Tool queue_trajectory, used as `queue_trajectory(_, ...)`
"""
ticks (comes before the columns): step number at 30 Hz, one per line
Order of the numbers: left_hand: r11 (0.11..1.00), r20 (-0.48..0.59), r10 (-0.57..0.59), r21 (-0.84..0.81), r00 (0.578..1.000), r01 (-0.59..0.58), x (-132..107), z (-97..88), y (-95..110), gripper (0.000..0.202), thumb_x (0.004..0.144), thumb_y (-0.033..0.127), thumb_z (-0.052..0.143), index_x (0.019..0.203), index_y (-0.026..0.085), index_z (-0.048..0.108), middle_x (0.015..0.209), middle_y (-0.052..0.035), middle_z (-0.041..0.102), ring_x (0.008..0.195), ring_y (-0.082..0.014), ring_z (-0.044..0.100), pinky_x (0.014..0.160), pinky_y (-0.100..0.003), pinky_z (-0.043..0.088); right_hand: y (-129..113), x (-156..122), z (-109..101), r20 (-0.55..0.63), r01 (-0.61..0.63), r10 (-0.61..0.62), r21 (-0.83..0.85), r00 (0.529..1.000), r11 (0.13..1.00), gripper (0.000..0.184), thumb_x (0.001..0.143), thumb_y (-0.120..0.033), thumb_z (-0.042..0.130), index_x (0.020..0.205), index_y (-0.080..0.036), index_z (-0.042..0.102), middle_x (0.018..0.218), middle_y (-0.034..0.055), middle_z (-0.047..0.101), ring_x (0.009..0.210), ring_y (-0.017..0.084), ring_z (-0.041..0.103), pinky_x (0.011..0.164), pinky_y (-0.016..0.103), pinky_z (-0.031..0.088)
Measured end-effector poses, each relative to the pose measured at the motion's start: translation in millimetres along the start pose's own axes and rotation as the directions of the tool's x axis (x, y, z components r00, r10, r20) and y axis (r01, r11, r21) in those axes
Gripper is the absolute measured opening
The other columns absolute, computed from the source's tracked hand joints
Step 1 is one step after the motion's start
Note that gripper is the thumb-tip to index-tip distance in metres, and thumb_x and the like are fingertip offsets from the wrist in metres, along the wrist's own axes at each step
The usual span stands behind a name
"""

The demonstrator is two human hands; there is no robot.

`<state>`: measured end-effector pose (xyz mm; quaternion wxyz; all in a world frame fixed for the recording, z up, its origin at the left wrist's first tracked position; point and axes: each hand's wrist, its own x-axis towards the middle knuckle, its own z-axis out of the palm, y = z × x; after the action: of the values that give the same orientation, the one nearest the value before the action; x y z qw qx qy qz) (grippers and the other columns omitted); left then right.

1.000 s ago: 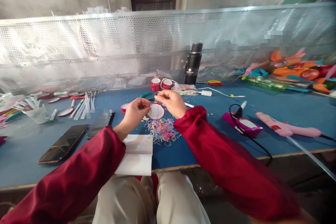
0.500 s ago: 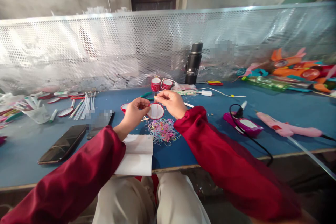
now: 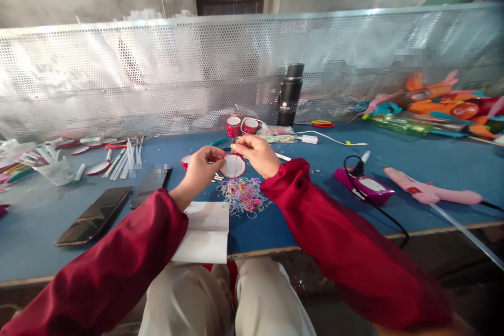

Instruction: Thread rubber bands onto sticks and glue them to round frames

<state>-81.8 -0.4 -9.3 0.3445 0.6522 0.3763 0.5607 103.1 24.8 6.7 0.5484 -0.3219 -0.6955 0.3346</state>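
My left hand (image 3: 202,168) is closed in a pinch at the upper left rim of a small round white piece with a red edge (image 3: 232,166). Whether it grips that rim or something finer, I cannot tell. My right hand (image 3: 255,153) pinches just above the same piece; a tiny yellowish spot shows at its fingertips, too small to name. Right below the round piece lies a heap of colourful small rubber bands (image 3: 244,197). Another red-edged piece (image 3: 185,161) is partly hidden behind my left hand.
Phones (image 3: 94,216) and a folded white sheet (image 3: 207,231) lie near the front. White sticks (image 3: 123,163) and a white cup (image 3: 58,170) are left. A black flask (image 3: 290,95) stands behind. Right are a purple power strip (image 3: 364,186), a pink glue gun (image 3: 429,189) and colourful toys (image 3: 449,102).
Both hands keep nearly the same pinching pose over the round piece. Only a very slight shift of the view shows.
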Motion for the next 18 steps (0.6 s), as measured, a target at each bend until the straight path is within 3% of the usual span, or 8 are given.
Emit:
queue_trajectory(9,1.0,0.001,0.006,-0.007,1.0,-0.006,-1.1,0.7,1.3,0.023,0.069,0.025,0.075,0.088,0.016,0.067,0.079,-0.0028,0.067,0.069,-0.0128,0.06,0.062,-0.025,0.05,-0.8,-0.8,1.0,0.044,-0.016,0.013,0.073,0.999,0.997,0.027,0.077,-0.047,0.073,0.079,-0.021,0.063,0.077,-0.0025,0.063,0.073,0.013,0.056,0.073,0.03,0.046)
queue_trajectory(14,1.0,-0.006,0.019,-0.002,1.0,-0.019,0.0,0.4,-0.2,0.023,0.07,0.025,0.074,0.089,0.016,0.066,0.078,-0.0019,0.066,0.068,-0.0119,0.059,0.062,-0.025,0.05,-2.2,-2.5,4.2,0.054,-0.085,0.078,0.148,0.996,0.985,0.03,0.077,-0.048,0.074,0.082,-0.022,0.062,0.078,-0.0024,0.062,0.074,0.014,0.056,0.073,0.03,0.047)
queue_trajectory(18,1.0,-0.015,0.01,-0.016,1.0,-0.01,-0.1,0.5,1.1,0.023,0.069,0.026,0.075,0.088,0.016,0.066,0.078,-0.0024,0.066,0.068,-0.0127,0.06,0.063,-0.026,0.051,-3.8,-5.3,6.0,0.069,-0.098,0.087,0.18,0.994,0.979,0.033,0.069,-0.037,0.082,0.09,-0.023,0.062,0.09,-0.0001,0.064,0.085,0.015,0.059,0.083,0.034,0.049)
